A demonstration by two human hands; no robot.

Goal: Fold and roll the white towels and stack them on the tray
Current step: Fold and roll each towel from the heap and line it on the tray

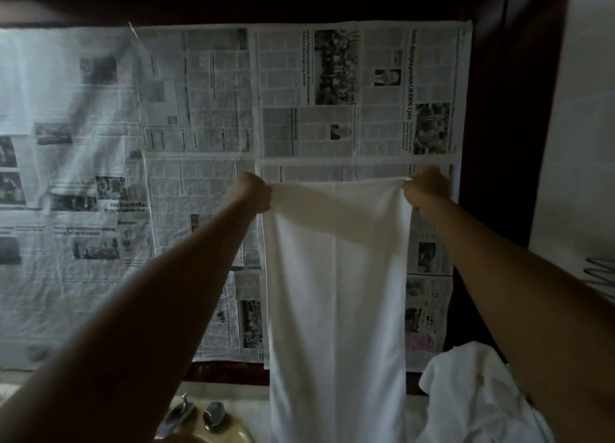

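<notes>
There is one view only, taken from the person's head and aimed forward and down along both outstretched forearms. It sits close: the arms enter from the bottom corners and fill much of the lower half, the left hand (255, 192) and right hand (426, 189) meeting near the middle. The wide lens bends the edges. Straight ahead, filling most of the upper part, are the newspapers (299, 93). At the very bottom edge the camera looks almost straight down on a tap (199, 416). The room is dim, and the far left is blurred.
</notes>
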